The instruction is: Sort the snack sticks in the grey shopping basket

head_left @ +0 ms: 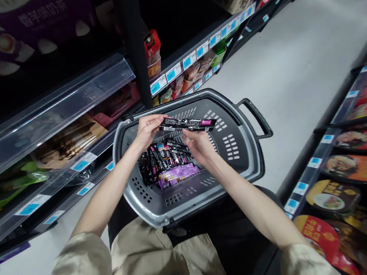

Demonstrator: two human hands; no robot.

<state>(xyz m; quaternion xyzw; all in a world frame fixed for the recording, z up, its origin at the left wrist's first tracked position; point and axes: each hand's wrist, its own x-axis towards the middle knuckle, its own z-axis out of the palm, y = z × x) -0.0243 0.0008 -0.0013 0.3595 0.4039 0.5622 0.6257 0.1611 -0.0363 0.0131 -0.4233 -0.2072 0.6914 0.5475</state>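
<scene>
A grey shopping basket [243, 165] sits on the floor in front of me in a shop aisle. Inside it lie several black and pink snack sticks [162, 157] and purple packets [175, 175]. My left hand [147, 128] pinches one end of a bundle of long black sachets [188, 125] with a pink tip, held level above the basket. My right hand [200, 146] is just under the bundle, its fingers closed on more black sticks over the pile.
Shelves with blue price tags [173, 71] run along the left, with a clear plastic guard [47, 112] in front. Round and oval food packs [359, 168] fill the right-hand shelves. The pale floor [296, 59] stretches ahead. The basket's handle [257, 116] points to the right.
</scene>
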